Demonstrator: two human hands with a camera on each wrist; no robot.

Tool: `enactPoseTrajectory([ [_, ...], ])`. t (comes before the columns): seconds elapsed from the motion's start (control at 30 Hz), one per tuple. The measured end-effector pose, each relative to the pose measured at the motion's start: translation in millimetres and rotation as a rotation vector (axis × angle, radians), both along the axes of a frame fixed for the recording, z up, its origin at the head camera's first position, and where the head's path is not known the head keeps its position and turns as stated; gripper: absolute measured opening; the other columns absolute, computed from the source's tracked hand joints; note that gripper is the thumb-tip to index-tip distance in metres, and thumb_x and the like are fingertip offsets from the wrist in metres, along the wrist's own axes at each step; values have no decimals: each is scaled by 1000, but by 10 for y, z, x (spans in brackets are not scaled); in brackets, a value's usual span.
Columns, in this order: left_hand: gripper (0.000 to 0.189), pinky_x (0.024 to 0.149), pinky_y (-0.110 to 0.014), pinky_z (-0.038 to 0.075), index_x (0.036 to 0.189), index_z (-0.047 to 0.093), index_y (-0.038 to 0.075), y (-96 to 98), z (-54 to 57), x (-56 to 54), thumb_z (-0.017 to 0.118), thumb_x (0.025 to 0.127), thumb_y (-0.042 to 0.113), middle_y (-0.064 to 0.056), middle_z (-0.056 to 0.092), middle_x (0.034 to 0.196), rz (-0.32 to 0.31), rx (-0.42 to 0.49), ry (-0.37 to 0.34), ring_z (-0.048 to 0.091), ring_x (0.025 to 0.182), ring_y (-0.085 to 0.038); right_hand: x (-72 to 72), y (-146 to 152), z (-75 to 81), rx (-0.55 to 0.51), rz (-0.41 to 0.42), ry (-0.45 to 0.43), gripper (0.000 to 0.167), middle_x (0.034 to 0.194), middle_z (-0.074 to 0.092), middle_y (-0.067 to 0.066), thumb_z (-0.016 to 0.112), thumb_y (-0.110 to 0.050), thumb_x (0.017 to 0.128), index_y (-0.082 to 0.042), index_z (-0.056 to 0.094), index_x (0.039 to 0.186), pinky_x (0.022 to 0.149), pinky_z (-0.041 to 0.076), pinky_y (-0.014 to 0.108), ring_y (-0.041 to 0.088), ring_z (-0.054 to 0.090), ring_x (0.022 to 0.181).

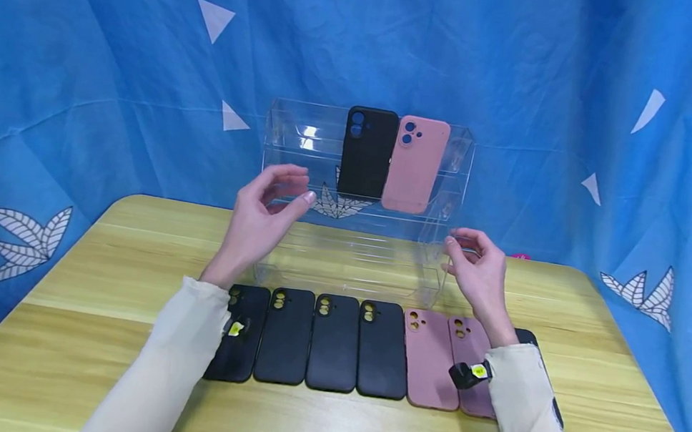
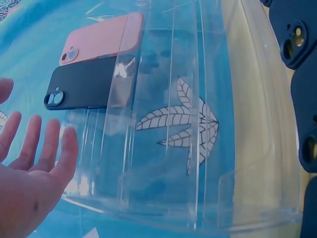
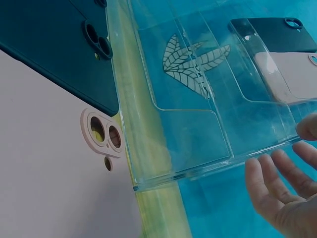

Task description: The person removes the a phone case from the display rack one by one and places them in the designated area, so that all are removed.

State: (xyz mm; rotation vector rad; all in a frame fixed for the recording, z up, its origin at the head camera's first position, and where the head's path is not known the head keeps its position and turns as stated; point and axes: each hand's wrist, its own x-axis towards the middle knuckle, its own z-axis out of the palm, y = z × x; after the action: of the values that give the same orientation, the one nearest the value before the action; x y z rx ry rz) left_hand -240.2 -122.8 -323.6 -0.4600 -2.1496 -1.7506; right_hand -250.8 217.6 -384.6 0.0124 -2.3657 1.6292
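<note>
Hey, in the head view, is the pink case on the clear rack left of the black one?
No, the pink case stands on the clear rack just right of the black case.

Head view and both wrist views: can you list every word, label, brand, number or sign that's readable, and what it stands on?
No text can be read in any view.
Left wrist's yellow label: marks too small to read.
Right wrist's yellow label: likewise too small.
Small magenta patch: pale marks, too small to read.
Phone cases: no readable lettering.
Blue curtain: leaf and triangle prints, no readable words.
</note>
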Motion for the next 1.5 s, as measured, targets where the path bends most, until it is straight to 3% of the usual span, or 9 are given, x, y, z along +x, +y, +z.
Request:
enactPoseTrajectory([
  [0.47,42,104,-43,55,135,60,13,224,73,-298,71,97,27,-7,65,131,72,18,37,65,120,-19,15,11,14,-12,1,-18,42,117,64,9,61,-30,103,-1,60,133,74,63,23,8,69,94],
  [0.7,38,104,-47,54,132,62,14,336,79,-442,71,97,25,-16,64,131,60,66,49,65,118,-23,22,15,13,-4,-2,-20,42,118,64,11,60,-31,103,-1,59,133,74,63,22,7,69,94],
  [0.97,42,104,-43,55,134,61,10,419,106,-558,72,96,25,-16,64,131,70,77,24,65,117,-23,17,9,7,1,0,-18,42,119,64,13,60,-31,103,-1,59,134,74,63,23,7,69,94],
  [1.17,40,102,-38,56,134,61,15,466,116,-642,71,97,26,-8,65,128,84,45,14,65,115,-20,17,11,18,5,5,-14,41,120,63,12,60,-31,104,-3,60,134,73,63,22,7,68,94],
  [1.5,41,97,-36,57,136,59,24,513,220,-741,69,97,30,-2,64,129,116,-50,-68,66,115,-18,5,-14,13,5,7,-7,42,120,64,13,60,-30,104,0,59,133,74,63,22,9,69,95],
])
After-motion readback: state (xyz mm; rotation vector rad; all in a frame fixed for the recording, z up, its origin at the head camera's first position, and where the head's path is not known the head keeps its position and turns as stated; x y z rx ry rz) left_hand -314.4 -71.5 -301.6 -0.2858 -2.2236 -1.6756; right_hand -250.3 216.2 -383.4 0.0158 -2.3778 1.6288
